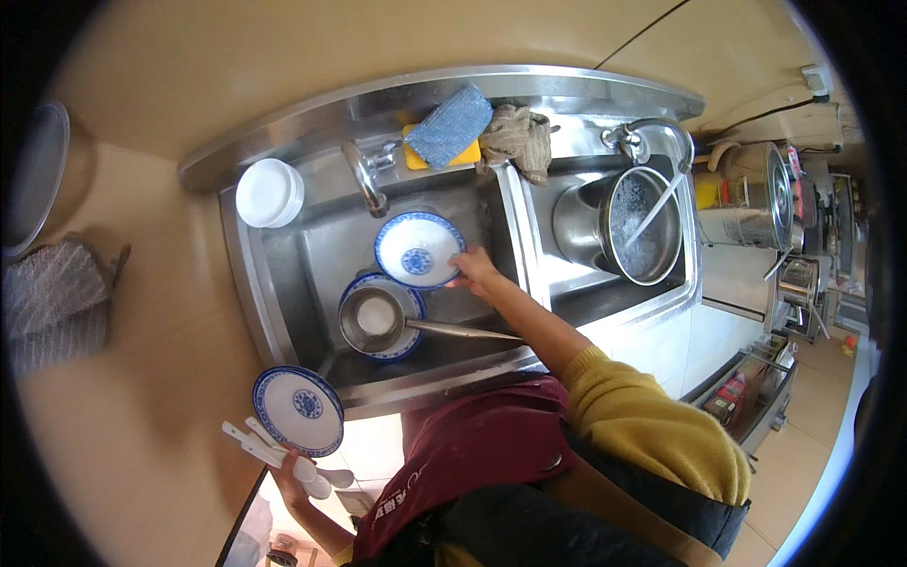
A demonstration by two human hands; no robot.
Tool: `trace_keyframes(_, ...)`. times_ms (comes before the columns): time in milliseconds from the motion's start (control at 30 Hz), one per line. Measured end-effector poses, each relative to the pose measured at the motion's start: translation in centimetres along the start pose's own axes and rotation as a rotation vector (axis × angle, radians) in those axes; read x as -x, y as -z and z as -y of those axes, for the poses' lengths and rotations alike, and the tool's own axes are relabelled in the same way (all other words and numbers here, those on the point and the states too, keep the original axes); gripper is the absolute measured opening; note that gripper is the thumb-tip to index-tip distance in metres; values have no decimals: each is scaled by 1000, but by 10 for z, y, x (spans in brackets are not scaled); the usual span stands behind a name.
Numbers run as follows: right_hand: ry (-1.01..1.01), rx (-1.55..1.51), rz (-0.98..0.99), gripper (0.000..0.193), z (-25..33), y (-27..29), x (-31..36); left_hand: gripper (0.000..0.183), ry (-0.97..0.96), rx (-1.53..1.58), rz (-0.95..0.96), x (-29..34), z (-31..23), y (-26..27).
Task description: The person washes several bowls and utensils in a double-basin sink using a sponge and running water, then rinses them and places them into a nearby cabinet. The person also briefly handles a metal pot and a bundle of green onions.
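Note:
My right hand (475,271) grips the rim of a white bowl with a blue patterned edge (430,246), tilted over the left basin. Beneath it in that basin, a metal ladle-like pan with a long handle (359,331) rests on a blue-rimmed dish (414,300); a small white round thing lies inside the pan. At lower left, my left hand (291,475) is closed round several white spoons (253,444), their handles pointing up and left. A blue-and-white plate (274,402) stands tilted against that hand's fingers; how it is supported is partly hidden.
The left faucet (364,180) hangs over the basin. White bowls (267,194) stand at the sink's left corner. A blue cloth (452,125) lies on a yellow sponge (416,156), beside a brown rag (518,140). A pot of water (576,227) fills the right basin.

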State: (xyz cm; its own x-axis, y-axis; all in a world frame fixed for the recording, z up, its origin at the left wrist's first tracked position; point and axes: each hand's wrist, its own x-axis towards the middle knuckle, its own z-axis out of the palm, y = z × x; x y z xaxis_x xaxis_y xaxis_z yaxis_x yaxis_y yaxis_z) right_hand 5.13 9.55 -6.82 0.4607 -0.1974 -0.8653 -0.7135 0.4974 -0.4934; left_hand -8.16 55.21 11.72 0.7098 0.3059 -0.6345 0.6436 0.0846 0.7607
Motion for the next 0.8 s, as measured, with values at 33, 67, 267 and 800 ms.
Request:
trace_keyframes(33,55,60,14,33,7,6,7,25,-14,-24,9,0,-1,0)
trace_keyframes(67,161,191,-35,37,14,10,14,25,-9,-34,8,1,-3,0)
trace_keyframes(267,799,1225,-451,49,47,-7,17,24,-2,-36,25,1,-3,-1)
trace_keyframes(800,-144,-45,126,30,-43,13,-97,26,21,-11,-4,4,-3,-3)
